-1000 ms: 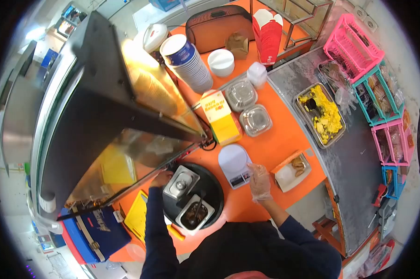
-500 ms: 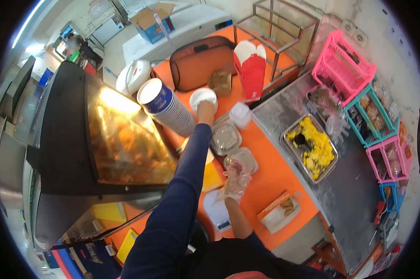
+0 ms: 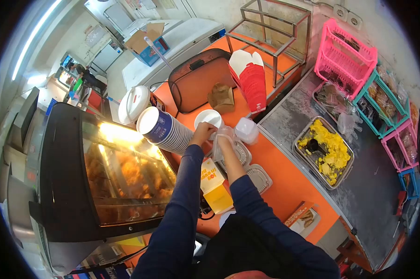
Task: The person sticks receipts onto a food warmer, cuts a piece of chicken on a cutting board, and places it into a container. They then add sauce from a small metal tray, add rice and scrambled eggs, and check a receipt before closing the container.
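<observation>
My left hand (image 3: 203, 133) is bare and closed at the near rim of a round white bowl (image 3: 209, 118); what its fingers pinch is too small to make out. Clear loose plastic covers my right hand (image 3: 224, 138), which is close beside it, and hides its fingers. Under and beside my right hand is a clear plastic container (image 3: 241, 154), with another one (image 3: 258, 178) nearer to me. A lidded translucent tub (image 3: 246, 130) stands to the right. Left of the bowl leans a stack of blue and white paper cups (image 3: 165, 130).
A lit glass food warmer (image 3: 126, 172) fills the left. Yellow boxes (image 3: 215, 188) lie nearer me. Behind stand a brown paper bag (image 3: 221, 97) and red cartons (image 3: 251, 83). A tray of yellow food (image 3: 325, 153) rests on the right counter. A person (image 3: 91, 78) is far back left.
My right hand has moved forward from the near containers to beside the bowl. My left hand has come out of the bowl to its near rim. The camera view has shifted.
</observation>
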### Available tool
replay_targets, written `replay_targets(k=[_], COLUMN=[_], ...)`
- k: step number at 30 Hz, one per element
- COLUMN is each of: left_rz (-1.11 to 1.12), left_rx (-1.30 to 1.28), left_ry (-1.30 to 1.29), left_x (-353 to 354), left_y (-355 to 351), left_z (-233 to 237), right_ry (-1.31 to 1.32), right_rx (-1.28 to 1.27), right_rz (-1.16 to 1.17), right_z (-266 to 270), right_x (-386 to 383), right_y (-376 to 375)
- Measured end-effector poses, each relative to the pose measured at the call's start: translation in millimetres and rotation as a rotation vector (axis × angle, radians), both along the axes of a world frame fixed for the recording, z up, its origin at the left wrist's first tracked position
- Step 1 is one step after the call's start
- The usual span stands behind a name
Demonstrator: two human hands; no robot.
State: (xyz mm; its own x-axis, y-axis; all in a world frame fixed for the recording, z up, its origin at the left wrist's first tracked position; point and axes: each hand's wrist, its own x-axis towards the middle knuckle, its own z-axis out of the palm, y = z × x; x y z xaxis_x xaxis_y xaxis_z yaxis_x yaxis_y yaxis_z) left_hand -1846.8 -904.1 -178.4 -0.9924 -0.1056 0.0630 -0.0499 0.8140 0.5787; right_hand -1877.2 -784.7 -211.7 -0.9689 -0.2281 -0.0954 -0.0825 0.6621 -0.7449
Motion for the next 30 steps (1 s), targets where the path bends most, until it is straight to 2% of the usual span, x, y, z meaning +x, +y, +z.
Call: replay_targets(k=[2, 7, 8, 9, 11, 12, 13, 15, 16, 18, 22, 26, 27, 28, 30], left_rz=[0.031, 0.039, 0.043, 0.038, 0.035, 0.020, 0.005, 0.032, 0.057, 0.074, 0.100, 0.091, 0.070, 0.051, 0.030], left_rx=[0.049, 0.115, 0.114, 0.119, 0.121, 0.048, -0.026, 0.011, 0.051, 0.052, -0.018, -0.018, -0.084, -0.149, -0.199], left_ry=[0.011, -0.044, -0.045, -0.065, -0.087, -0.133, -0.179, -0.140, -0.101, -0.075, 0.019, 0.014, 0.017, 0.021, 0.057], left_x=[3, 2, 3, 3, -1, -7, -10, -11, -12, -8, 2, 3, 4, 4, 3], left_y=[2, -3, -2, 2, 4, 3, 1, -2, -3, -2, 8, 9, 13, 17, 17], left_z=[2, 0, 1, 6, 5, 3, 0, -8, -13, -12, -5, -2, 2, 6, 4], right_ry=[-0.059, -0.106, -0.089, -0.091, -0.564, -0.566, -0.463, -0.357, -0.228, -0.103, -0.154, -0.233, -0.228, -0.177, -0.127], right_rx=[0.033, 0.092, 0.229, 0.227, -0.452, -0.454, -0.371, -0.293, -0.056, 0.177, 0.244, 0.277, 0.274, 0.323, 0.370], right_rz=[-0.008, -0.024, 0.085, 0.088, -0.273, -0.271, -0.253, -0.235, -0.124, -0.014, -0.049, -0.027, -0.029, 0.050, 0.130], right_z=[-29, -145, -120, -92, -40, -27, -18, -7, -1, -17, -78, -70, -81, -92, -80], right_x=[-11, -39, -34, -25, -5, 0, 4, 5, 3, -4, -24, -33, -38, -44, -43], right_y=[-20, -69, -52, -44, -33, -27, -23, -19, -16, -22, -52, -50, -53, -54, -49])
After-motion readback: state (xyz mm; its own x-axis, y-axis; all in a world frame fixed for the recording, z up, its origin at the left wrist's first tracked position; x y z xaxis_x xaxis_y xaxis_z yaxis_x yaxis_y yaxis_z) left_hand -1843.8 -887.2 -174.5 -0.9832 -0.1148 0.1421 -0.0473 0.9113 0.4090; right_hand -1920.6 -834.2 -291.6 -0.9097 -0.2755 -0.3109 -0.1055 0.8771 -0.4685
